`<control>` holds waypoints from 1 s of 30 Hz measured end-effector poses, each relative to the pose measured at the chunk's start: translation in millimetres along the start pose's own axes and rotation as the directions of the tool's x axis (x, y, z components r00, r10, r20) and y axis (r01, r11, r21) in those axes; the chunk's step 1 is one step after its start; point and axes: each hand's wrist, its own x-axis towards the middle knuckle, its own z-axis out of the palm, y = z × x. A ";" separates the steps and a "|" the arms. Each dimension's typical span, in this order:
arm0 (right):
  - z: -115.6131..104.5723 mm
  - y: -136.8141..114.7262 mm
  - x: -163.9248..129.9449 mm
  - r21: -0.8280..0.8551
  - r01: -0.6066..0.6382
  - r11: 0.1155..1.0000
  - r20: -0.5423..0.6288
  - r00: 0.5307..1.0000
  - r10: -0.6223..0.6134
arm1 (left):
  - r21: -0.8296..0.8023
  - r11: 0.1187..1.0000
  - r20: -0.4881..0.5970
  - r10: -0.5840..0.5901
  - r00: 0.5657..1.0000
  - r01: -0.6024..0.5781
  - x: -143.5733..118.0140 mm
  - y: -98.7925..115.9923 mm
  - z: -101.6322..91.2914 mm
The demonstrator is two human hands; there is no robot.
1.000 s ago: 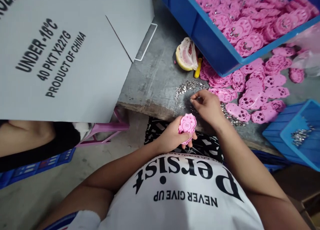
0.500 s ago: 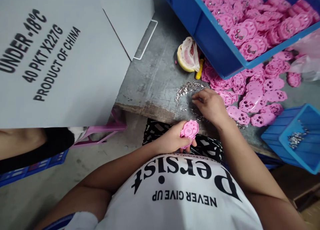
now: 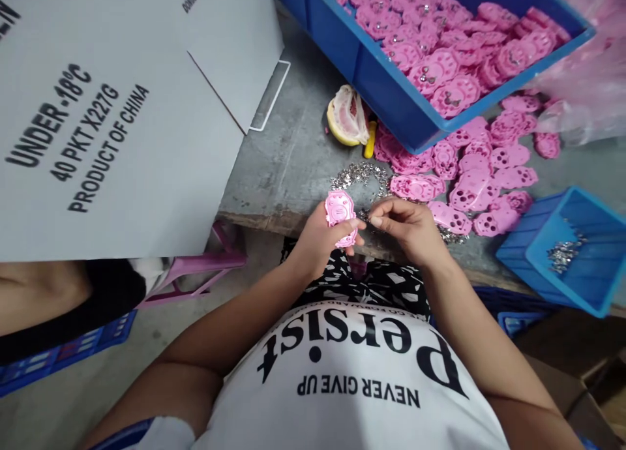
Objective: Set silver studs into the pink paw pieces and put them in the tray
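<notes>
My left hand (image 3: 315,241) grips a pink paw-shaped plastic part (image 3: 339,214) near the table's front edge. My right hand (image 3: 408,225) is right beside it, fingertips pinched together close to the part; whatever small piece they hold is too tiny to make out. Behind both hands lies a scatter of small shiny metal pieces (image 3: 359,175) on the grey table (image 3: 288,163). More loose pink parts (image 3: 469,176) lie to the right of the hands.
A big blue crate (image 3: 391,91) full of pink parts stands at the back. A smaller blue bin (image 3: 577,274) with metal pieces sits at right. A pomelo piece (image 3: 345,114) lies by the crate. A large grey carton (image 3: 107,111) fills the left; another person's arm (image 3: 39,293) shows under it.
My left hand has lifted the pink part up and forward over the table edge. My right hand has drawn back from the metal pieces and come to the part, fingers pinched.
</notes>
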 end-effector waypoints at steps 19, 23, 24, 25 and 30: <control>-2.0 15.6 -25.2 -0.111 -0.010 0.994 -0.193 0.981 -0.012 | -0.042 0.999 -0.075 0.013 0.997 -0.016 -7.0 -14.4 29.4; -8.6 17.3 -3.0 -0.531 -0.043 0.846 -0.240 0.965 -0.102 | -0.069 0.993 -0.225 0.077 0.971 -0.095 -7.6 -10.3 11.8; -9.4 16.2 2.9 -0.636 -0.047 0.771 -0.219 0.968 -0.121 | -0.070 0.991 -0.258 0.091 0.962 -0.113 -7.2 -10.0 6.5; -9.5 14.6 8.4 -0.725 -0.047 0.687 -0.191 0.973 -0.134 | -0.073 0.990 -0.285 0.098 0.953 -0.124 -6.7 -9.9 1.4; 5.4 6.4 29.3 -0.912 0.060 0.405 -0.013 0.984 -0.177 | -0.120 0.984 -0.329 0.087 0.940 -0.133 -4.3 -10.9 -15.4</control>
